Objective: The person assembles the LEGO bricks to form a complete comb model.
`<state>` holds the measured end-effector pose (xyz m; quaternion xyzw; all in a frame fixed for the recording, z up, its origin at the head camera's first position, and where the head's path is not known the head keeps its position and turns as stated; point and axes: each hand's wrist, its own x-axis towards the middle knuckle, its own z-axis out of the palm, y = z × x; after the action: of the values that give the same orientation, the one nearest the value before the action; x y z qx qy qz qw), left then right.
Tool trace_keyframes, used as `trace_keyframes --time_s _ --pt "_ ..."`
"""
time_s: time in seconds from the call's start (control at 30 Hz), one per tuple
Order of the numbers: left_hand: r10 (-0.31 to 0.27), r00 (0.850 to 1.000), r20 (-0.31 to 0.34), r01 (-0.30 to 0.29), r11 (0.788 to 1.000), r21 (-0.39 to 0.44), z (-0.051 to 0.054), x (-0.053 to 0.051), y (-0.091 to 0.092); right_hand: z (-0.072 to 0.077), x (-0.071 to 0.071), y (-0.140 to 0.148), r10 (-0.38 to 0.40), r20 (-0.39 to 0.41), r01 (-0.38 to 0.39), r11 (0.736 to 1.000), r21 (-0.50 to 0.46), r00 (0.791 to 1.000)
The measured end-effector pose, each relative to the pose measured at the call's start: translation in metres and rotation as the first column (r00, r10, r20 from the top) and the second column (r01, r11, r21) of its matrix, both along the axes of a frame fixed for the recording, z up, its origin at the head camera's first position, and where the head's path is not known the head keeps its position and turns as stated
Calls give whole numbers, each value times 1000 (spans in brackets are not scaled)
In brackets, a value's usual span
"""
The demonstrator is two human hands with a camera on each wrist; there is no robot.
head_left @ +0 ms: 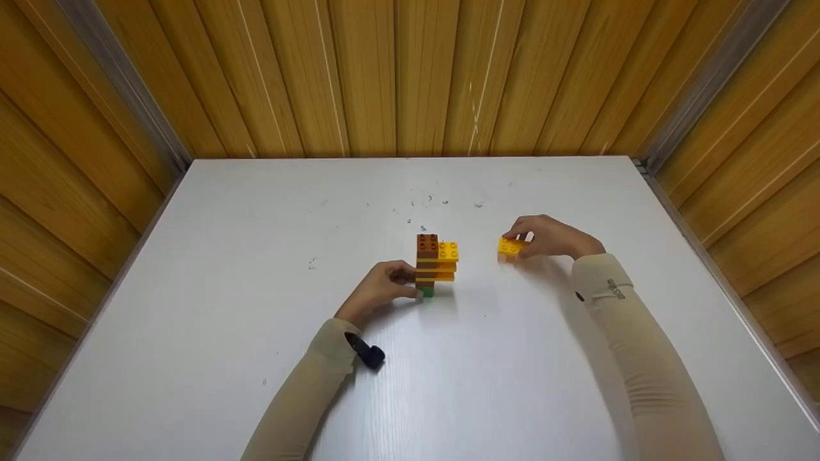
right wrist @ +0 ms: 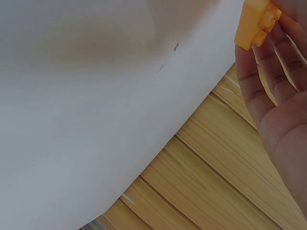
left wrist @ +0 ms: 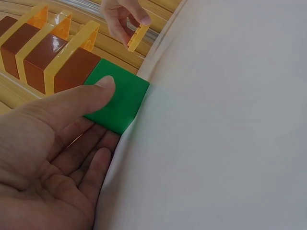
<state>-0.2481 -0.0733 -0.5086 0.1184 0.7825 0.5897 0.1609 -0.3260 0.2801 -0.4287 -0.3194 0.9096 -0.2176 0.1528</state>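
Observation:
A tower of toy building bricks (head_left: 425, 255) stands upright near the middle of the table, with brown bricks alternating with thin yellow bricks (head_left: 448, 251) that jut out to the right. Its bottom piece is a green brick (left wrist: 125, 93). My left hand (head_left: 379, 288) holds the tower low down from the left; the thumb (left wrist: 106, 86) lies on the green brick, and the other fingers are partly hidden behind it. To the right, apart from the tower, my right hand (head_left: 549, 235) pinches a yellow studded brick (head_left: 510, 247) just above the table. In the right wrist view that yellow brick (right wrist: 254, 24) sits between the fingertips.
The white table (head_left: 211, 269) has small dark marks (head_left: 423, 227) behind the tower. Wood-patterned panels (head_left: 423, 83) rise along its back and both sides. A black strap (head_left: 366, 352) is on the left wrist.

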Motion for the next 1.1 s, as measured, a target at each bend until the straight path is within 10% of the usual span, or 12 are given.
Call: trace_keyframes --time_s 1.1 --pt "-15 1000 -12 15 1000 -20 0 0 -1 43 17 -59 61 -24 -61 998 -27 998"
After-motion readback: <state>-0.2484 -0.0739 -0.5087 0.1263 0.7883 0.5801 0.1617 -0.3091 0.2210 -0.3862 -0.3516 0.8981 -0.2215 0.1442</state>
